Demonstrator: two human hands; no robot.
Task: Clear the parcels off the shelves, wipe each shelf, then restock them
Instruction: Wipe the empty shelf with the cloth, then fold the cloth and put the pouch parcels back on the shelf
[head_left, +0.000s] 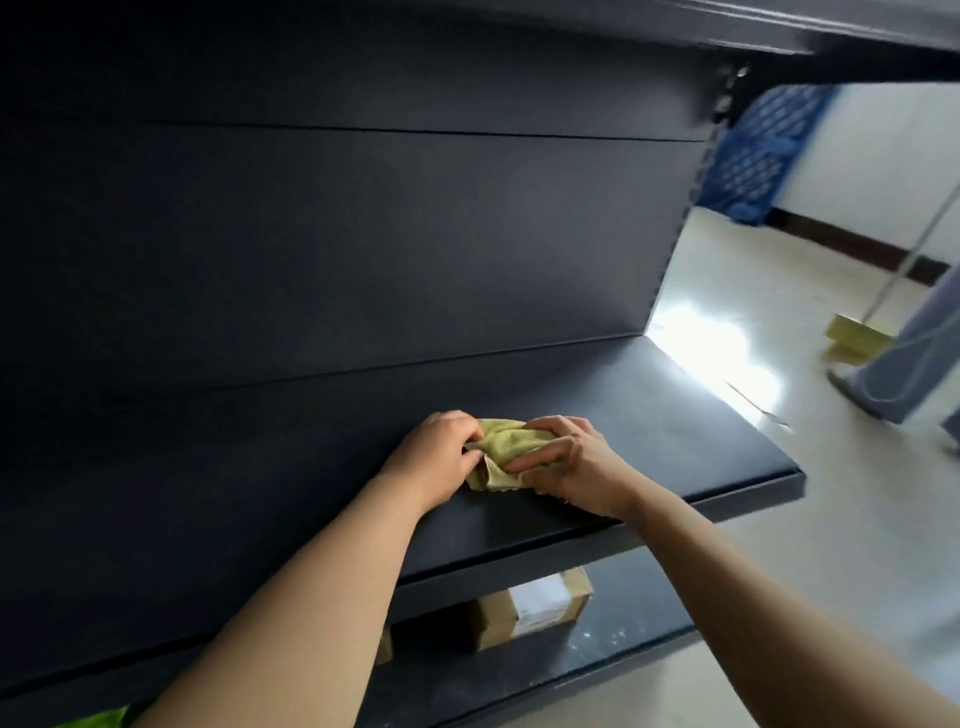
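Note:
A dark grey shelf (649, 415) runs across the view with no parcels on it. On it lies a crumpled yellow-green cloth (506, 447), held between both hands. My left hand (436, 452) pinches the cloth's left edge with curled fingers. My right hand (574, 460) grips its right side, thumb over the fabric. On the shelf below sits a brown cardboard parcel (535, 608) with a white label, partly hidden by the upper shelf's front edge.
The shelf's right end (779, 473) opens onto a pale floor (779, 545). Another person's trouser leg (904, 353) and a broom (857, 335) are at the right. A blue crate (758, 156) leans on the far wall. A shelf overhangs at the top.

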